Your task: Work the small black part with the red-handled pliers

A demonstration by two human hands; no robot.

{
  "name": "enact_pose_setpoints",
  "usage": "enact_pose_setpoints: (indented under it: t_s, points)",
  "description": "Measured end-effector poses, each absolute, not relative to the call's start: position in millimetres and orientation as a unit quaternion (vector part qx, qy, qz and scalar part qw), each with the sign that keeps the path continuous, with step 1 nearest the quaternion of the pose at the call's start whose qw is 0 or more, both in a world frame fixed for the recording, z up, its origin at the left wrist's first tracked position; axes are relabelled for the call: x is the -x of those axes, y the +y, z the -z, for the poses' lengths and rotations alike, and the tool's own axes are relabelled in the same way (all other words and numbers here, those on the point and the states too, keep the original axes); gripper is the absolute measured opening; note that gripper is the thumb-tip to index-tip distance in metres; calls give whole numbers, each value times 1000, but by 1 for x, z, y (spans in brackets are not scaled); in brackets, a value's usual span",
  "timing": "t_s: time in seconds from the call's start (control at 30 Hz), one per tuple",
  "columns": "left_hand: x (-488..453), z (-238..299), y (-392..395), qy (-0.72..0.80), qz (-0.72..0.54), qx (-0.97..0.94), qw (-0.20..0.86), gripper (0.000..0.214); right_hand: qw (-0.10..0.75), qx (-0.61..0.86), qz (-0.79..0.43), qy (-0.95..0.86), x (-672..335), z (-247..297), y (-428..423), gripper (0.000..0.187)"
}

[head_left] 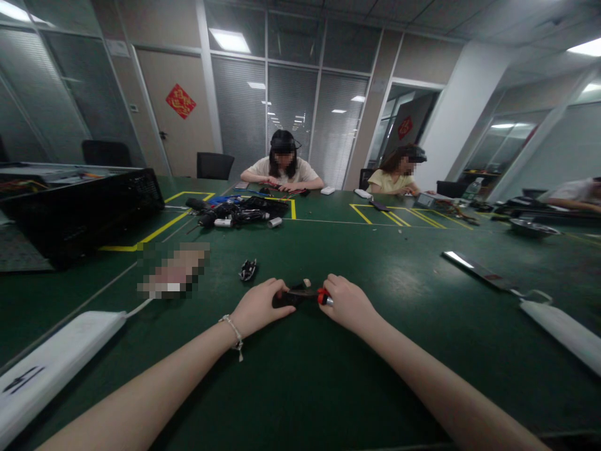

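My left hand [260, 307] rests on the green table [300, 376], fingers curled round the left end of a small black part [287, 297]. My right hand [345, 303] is closed on a red-tipped tool [323, 296] that meets the black part's right end. Both hands are close together at the table's middle. A small beige piece [307, 284] sits just behind the black part. A crumpled black-and-white item [248, 269] lies a little to the far left of my left hand.
A white flat device [51, 363] lies at the near left, another white one [563, 329] with a metal strip [474, 268] at the right. A black case [79, 210] stands far left. Tools and cables [239, 212] lie in a heap mid-table. Other people sit working at the far side.
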State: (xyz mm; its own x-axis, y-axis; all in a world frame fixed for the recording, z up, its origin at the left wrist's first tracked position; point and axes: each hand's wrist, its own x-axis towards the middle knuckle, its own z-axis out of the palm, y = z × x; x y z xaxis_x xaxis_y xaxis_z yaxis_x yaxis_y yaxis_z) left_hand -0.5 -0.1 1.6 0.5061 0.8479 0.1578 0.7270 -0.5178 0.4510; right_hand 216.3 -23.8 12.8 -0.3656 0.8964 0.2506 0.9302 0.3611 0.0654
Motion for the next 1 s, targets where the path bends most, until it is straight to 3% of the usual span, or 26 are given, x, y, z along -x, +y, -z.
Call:
enact_pose_setpoints:
  t_s: [1.0]
  points:
    - [1,-3,-1,460,-178,-853,169,31,76,567,92,-815,-217,-19,-27,21]
